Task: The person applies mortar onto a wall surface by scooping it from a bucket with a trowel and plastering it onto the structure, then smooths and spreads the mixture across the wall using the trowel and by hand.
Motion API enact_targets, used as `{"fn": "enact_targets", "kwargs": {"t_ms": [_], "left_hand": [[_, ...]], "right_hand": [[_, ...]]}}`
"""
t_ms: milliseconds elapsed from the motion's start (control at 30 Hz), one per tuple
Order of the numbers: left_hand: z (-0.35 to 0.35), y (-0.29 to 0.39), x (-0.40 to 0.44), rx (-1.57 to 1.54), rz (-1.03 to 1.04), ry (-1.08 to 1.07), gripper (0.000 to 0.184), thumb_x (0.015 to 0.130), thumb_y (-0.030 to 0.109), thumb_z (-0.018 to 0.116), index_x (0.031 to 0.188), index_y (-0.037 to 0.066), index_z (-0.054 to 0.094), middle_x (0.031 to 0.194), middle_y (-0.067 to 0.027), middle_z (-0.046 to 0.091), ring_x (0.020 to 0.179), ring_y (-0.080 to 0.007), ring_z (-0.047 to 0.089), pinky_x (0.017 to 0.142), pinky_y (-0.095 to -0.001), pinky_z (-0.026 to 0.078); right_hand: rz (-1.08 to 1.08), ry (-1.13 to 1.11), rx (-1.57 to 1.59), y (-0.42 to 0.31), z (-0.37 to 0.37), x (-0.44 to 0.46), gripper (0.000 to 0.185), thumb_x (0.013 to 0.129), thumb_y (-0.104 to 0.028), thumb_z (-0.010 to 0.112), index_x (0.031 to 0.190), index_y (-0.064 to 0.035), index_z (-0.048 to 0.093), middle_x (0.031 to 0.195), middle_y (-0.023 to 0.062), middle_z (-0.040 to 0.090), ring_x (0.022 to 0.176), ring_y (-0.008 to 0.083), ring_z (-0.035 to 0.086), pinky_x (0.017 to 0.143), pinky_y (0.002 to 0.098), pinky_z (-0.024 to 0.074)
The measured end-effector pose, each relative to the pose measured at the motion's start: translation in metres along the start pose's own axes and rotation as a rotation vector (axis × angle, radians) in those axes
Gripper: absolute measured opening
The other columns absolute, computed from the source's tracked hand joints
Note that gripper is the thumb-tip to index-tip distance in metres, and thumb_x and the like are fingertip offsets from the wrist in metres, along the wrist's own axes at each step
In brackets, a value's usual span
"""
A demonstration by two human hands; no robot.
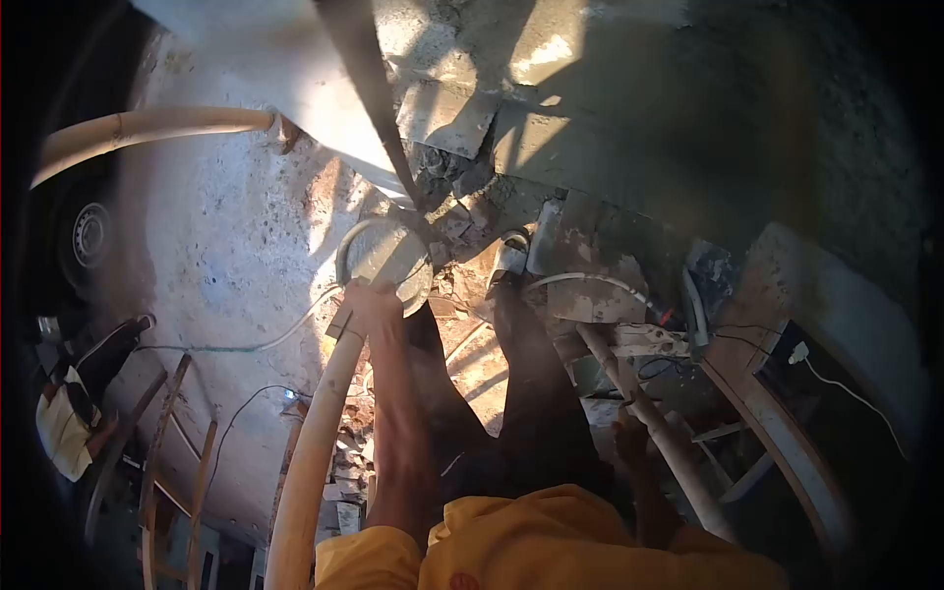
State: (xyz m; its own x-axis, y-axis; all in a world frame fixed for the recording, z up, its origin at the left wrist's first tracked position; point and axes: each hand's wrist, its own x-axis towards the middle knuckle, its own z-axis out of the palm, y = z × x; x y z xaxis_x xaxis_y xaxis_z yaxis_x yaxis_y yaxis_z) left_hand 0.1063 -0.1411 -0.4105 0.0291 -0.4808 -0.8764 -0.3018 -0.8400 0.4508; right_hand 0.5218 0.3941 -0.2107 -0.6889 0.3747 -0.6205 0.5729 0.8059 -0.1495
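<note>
My left hand (372, 303) is closed at the end of a straight, lit arm. It overlaps the near edge of a round grey pan or bucket (398, 256) and the upper end of a thick bamboo-like pole (320, 428); what its fingers wrap round is hidden. A thick curved piece runs along the round vessel's left side. A small flat dark piece (339, 321) shows just left of that hand. In shadow on the right, my right hand (630, 440) is beside a slanting pole (654, 418); its fingers are too dark to read.
One shoe (509, 254) stands among rubble and broken slabs (447, 118). Pale hose (590, 278) and cables cross the ground. Wooden frames (182, 452) stand left, near a person (69, 433). A large pale surface (344, 98) blocks the upper left. Boards (767, 423) lean at right.
</note>
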Motion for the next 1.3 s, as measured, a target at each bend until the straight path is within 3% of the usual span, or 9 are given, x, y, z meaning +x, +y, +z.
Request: {"fn": "enact_targets", "kwargs": {"t_ms": [133,200,300,433,567,733,833,1233,1300], "left_hand": [[-0.041,-0.077,-0.008,0.522,0.313,-0.329,0.017,0.101,0.016,0.06,0.108,0.0,0.059,0.087,-0.0062,0.061,0.07,-0.02,0.057,0.061,-0.0366,0.048],[-0.02,-0.109,-0.048,0.397,0.157,-0.279,0.019,0.099,0.015,0.064,0.108,-0.001,0.058,0.085,-0.0057,0.06,0.069,-0.0195,0.055,0.061,-0.0367,0.047],[0.02,-0.169,-0.12,0.368,0.021,-0.153,0.025,0.096,0.014,0.071,0.108,-0.003,0.057,0.081,-0.005,0.058,0.066,-0.0189,0.051,0.06,-0.0368,0.046],[0.001,-0.25,-0.071,0.98,0.561,-1.006,0.032,0.103,0.027,0.067,0.09,0.001,0.055,0.072,-0.0008,0.047,0.064,-0.0124,0.04,0.057,-0.0344,0.037],[0.066,-0.326,-0.144,1.16,0.324,-1.067,0.047,0.107,0.036,0.062,0.073,0.005,0.052,0.065,0.004,0.04,0.062,-0.0097,0.036,0.056,-0.0353,0.028],[0.121,-0.423,-0.152,1.408,0.462,-1.344,0.043,0.106,0.025,0.063,0.07,0.002,0.057,0.065,0.0038,0.047,0.064,-0.008,0.041,0.056,-0.0339,0.029],[0.145,-0.47,-0.127,1.171,0.179,-1.596,0.041,0.108,0.024,0.064,0.072,0.006,0.059,0.067,0.005,0.051,0.061,-0.0077,0.042,0.056,-0.0317,0.03],[0.249,-0.507,-0.064,1.38,0.492,-1.343,0.027,0.102,0.023,0.074,0.096,-0.002,0.069,0.076,-0.0062,0.067,0.058,-0.014,0.061,0.057,-0.0289,0.053],[0.266,-0.49,-0.046,1.515,0.496,-1.365,0.029,0.099,0.028,0.077,0.109,0.001,0.073,0.098,-0.0107,0.075,0.087,-0.018,0.071,0.076,-0.0304,0.054]], "right_hand": [[0.366,-0.001,0.352,-0.04,0.0,0.044,0.029,0.087,-0.026,0.076,0.093,0.0015,0.066,0.074,0.0147,0.066,0.071,0.0309,0.067,0.07,0.0476,0.0526],[0.642,-0.182,0.65,-0.078,-0.026,0.055,0.032,0.088,-0.029,0.076,0.101,0.0002,0.071,0.086,0.0228,0.072,0.088,0.0411,0.072,0.08,0.0528,0.0549],[0.506,-0.074,0.585,-0.069,0.008,0.047,0.031,0.09,-0.029,0.074,0.1,0.0003,0.07,0.087,0.0252,0.072,0.087,0.0456,0.071,0.078,0.0532,0.0551],[0.521,0.125,0.615,-0.088,0.022,0.029,0.036,0.089,-0.027,0.074,0.109,0.0024,0.065,0.084,0.0217,0.07,0.078,0.0395,0.07,0.071,0.0518,0.0525],[0.658,-0.011,0.547,-0.081,0.059,0.01,0.04,0.086,-0.025,0.072,0.115,0.0009,0.062,0.101,0.0282,0.072,0.096,0.0497,0.069,0.081,0.0577,0.0528],[0.687,0.112,0.626,-0.091,0.095,0.025,0.032,0.091,-0.025,0.073,0.112,-0.0035,0.062,0.093,0.0224,0.07,0.087,0.0474,0.071,0.077,0.056,0.0546],[0.704,0.183,0.828,-0.096,0.085,0.072,0.032,0.093,-0.026,0.076,0.111,-0.0041,0.063,0.085,0.0199,0.072,0.083,0.0433,0.073,0.074,0.0519,0.0544],[0.368,0.163,0.345,-0.008,0.094,0.357,0.036,0.091,-0.032,0.07,0.115,-0.005,0.068,0.091,0.0208,0.074,0.089,0.039,0.076,0.078,0.0518,0.0595],[0.273,0.261,0.386,-0.01,0.105,0.406,0.032,0.091,-0.03,0.067,0.096,0.0009,0.066,0.083,0.0233,0.075,0.081,0.0419,0.076,0.075,0.0528,0.0612]]}}
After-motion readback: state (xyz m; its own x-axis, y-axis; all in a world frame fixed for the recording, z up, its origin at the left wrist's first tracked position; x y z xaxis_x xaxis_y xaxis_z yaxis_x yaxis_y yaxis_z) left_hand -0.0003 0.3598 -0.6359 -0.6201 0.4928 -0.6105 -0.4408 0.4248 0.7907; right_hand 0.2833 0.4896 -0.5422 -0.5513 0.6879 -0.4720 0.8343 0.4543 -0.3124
